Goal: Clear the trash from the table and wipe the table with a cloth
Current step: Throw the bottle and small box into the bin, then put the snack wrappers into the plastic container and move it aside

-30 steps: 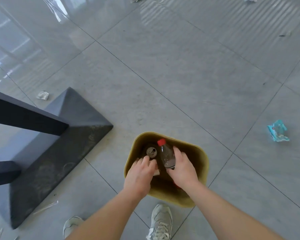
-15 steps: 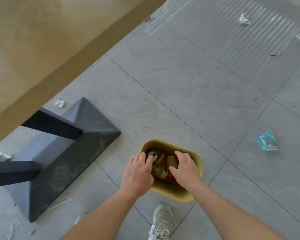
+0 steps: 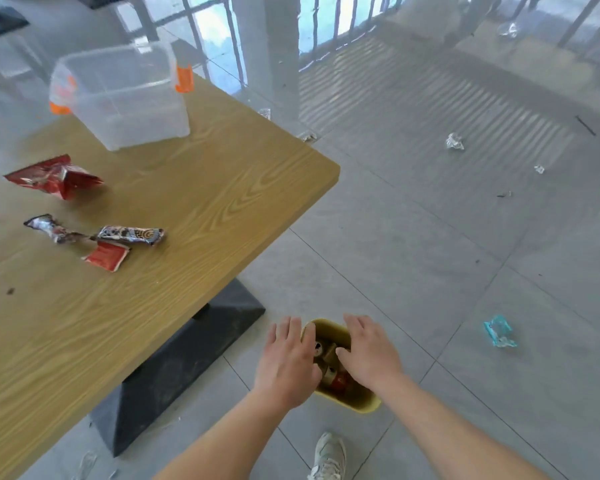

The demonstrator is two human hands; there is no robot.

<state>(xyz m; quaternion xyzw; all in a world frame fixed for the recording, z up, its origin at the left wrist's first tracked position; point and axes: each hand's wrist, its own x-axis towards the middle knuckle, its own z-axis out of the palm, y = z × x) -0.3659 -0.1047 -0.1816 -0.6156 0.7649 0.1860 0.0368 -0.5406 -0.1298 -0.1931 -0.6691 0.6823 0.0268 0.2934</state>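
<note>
Canteen-like hall: wood table (image 3: pixel 194 209), tiled floor (image 3: pixel 430 237), railing (image 3: pixel 222 36), scattered litter.

On the bench (image 3: pixel 187 209), wrappers (image 3: pixel 94 237) lie nearer than the tub (image 3: pixel 118 95); right of the bench, a bin (image 3: pixel 357 401) stands on the floor, cans (image 3: pixel 326 355) in it.

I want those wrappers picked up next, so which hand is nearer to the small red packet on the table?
Left. The left hand hangs over the bin's table-side rim, below and right of the small red packet; the right hand is over the bin's far side.
</note>
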